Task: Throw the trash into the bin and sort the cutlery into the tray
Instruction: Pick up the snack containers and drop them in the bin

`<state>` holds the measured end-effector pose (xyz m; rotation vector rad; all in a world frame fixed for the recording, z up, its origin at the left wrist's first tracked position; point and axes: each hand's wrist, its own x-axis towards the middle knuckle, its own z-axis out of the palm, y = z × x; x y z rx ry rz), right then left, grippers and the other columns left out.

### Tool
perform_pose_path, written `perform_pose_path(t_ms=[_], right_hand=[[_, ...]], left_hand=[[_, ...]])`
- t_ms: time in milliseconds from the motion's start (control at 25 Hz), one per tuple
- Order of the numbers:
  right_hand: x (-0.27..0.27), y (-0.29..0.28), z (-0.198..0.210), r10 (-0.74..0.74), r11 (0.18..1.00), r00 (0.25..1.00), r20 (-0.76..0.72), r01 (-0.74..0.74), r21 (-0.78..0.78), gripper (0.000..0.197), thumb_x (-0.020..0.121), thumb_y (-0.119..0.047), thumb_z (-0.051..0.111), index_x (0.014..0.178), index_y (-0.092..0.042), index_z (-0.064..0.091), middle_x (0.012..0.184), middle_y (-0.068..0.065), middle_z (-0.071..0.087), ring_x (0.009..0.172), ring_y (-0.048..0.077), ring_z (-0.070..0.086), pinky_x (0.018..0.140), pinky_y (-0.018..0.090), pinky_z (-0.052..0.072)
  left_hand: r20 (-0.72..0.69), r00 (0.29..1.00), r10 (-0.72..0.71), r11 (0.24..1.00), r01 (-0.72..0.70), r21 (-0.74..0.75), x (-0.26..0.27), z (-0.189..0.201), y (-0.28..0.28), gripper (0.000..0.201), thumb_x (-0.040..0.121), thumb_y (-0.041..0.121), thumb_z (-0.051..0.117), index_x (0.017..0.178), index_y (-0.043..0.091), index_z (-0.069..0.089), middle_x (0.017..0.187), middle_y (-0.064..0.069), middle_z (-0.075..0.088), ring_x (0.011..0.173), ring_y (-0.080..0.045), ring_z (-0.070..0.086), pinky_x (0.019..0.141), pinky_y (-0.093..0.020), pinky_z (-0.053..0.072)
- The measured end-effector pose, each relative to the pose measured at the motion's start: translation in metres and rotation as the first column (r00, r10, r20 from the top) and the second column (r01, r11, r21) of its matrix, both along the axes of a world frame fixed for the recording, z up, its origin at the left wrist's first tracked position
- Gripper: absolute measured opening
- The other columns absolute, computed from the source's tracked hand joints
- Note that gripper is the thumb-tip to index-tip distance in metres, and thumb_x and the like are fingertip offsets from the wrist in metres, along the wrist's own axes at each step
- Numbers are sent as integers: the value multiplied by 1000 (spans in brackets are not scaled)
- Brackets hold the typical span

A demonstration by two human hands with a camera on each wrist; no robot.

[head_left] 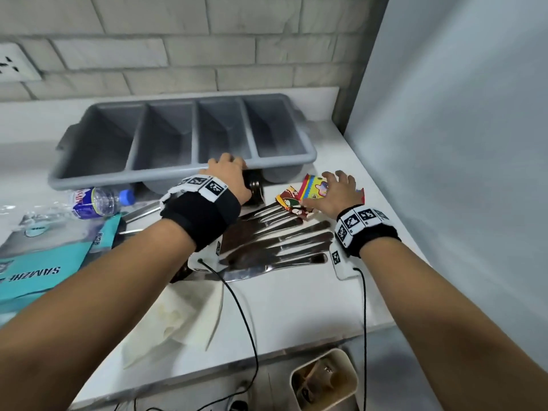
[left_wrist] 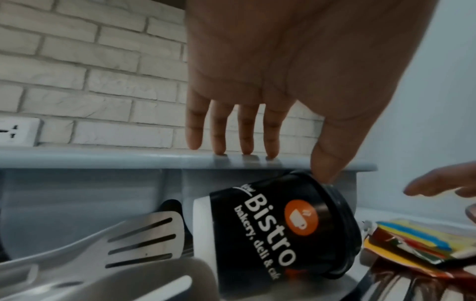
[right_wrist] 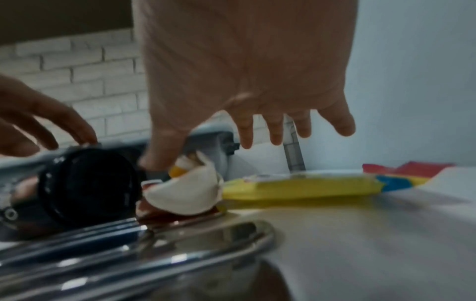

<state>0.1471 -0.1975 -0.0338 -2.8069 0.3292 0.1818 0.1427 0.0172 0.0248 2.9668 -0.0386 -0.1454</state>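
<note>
A black "Bistro" paper cup point(head_left: 256, 188) point(left_wrist: 278, 224) lies on its side against the front of the grey four-compartment tray point(head_left: 133, 175). My left hand point(head_left: 228, 175) hovers over the cup with straight fingers; its fingertips point(left_wrist: 244, 146) rest on the tray rim point(left_wrist: 103, 159) and the thumb touches the cup's lid end. My right hand point(head_left: 338, 191) is spread over a yellow snack wrapper point(head_left: 314, 188) point(right_wrist: 296, 185), its thumb on a crumpled wrapper point(head_left: 292, 204) point(right_wrist: 185, 195). A pile of forks, knives and spoons point(head_left: 281, 241) lies between my wrists. All the tray compartments look empty.
A water bottle point(head_left: 98, 201) and a teal bag point(head_left: 44, 262) lie at the left. A slotted spatula point(left_wrist: 144, 240) lies beside the cup. A napkin point(head_left: 184, 315) sits near the counter's front edge. A beige bin point(head_left: 326, 381) stands below it. A wall point(head_left: 459, 143) closes the right side.
</note>
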Motion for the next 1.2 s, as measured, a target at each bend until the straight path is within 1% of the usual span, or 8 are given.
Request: perform_pose_path(t_ms=[80, 200, 360, 600, 720, 880, 1000, 1200], right_hand=[[6, 3, -7, 21, 997, 983, -182, -34, -68, 115, 56, -75, 62, 146, -36, 4, 159, 9, 6, 145, 40, 2, 114, 62, 9], [15, 8, -14, 81, 992, 943, -324, -107, -63, 104, 65, -68, 61, 146, -41, 2, 158, 16, 9, 143, 42, 16, 115, 58, 17], [11, 8, -7, 111, 993, 966, -235, -115, -3, 86, 75, -41, 66, 145, -33, 17, 142, 15, 40, 122, 37, 49, 101, 45, 44], [3, 13, 0, 166, 978, 981, -97, -177, -112, 76, 79, -23, 66, 142, -17, 24, 117, 15, 60, 106, 32, 59, 78, 32, 44], [-4, 11, 7, 120, 989, 991, -55, -125, -82, 69, 73, -22, 71, 132, -18, 36, 115, 12, 62, 103, 31, 60, 78, 32, 46], [-23, 1, 24, 34, 994, 999, 38, -38, 105, 61, 66, -15, 77, 120, -22, 50, 110, 9, 66, 96, 30, 60, 73, 26, 41], [-50, -14, 37, -97, 941, 986, 136, 46, 334, 55, 66, -12, 78, 114, -24, 54, 101, 3, 64, 83, 23, 58, 70, 24, 42], [-128, -46, 44, -312, 749, 913, 263, 65, 660, 49, 65, -9, 78, 106, -20, 55, 92, -4, 66, 64, -9, 60, 53, -3, 43]], left_hand=[[49, 998, -28, 999, 26, 44, 0, -3, -4, 59, 73, 30, 67, 128, 23, 46, 136, -7, 41, 121, -33, 43, 98, -46, 39], [101, 994, -49, 992, 36, 123, 4, -11, -3, 59, 71, 33, 69, 125, 20, 48, 132, -9, 38, 119, -32, 42, 98, -44, 39], [18, 991, -134, 974, 128, 188, 3, -19, -3, 61, 76, 26, 67, 130, 13, 42, 128, -11, 45, 119, -31, 48, 97, -42, 41], [43, 988, -149, 962, 135, 236, -1, -27, -13, 46, 88, 10, 52, 131, 3, 36, 131, -18, 50, 120, -35, 49, 100, -42, 39], [15, 994, -109, 967, 103, 235, -2, -28, -20, 50, 84, 3, 54, 130, 0, 36, 131, -19, 49, 118, -39, 50, 99, -44, 38], [-130, 990, -59, 990, 74, 117, -7, -13, -19, 64, 71, 5, 71, 126, 3, 39, 129, -14, 39, 103, -41, 60, 86, -49, 48], [-57, 994, -96, 995, 97, 3, -20, 4, -21, 71, 65, 22, 78, 126, 10, 44, 126, -13, 47, 111, -36, 55, 87, -45, 49], [-9, 992, -122, 867, 102, -488, -77, 41, -45, 65, 65, 31, 75, 124, 16, 52, 111, -4, 63, 109, -21, 58, 82, -25, 43]])
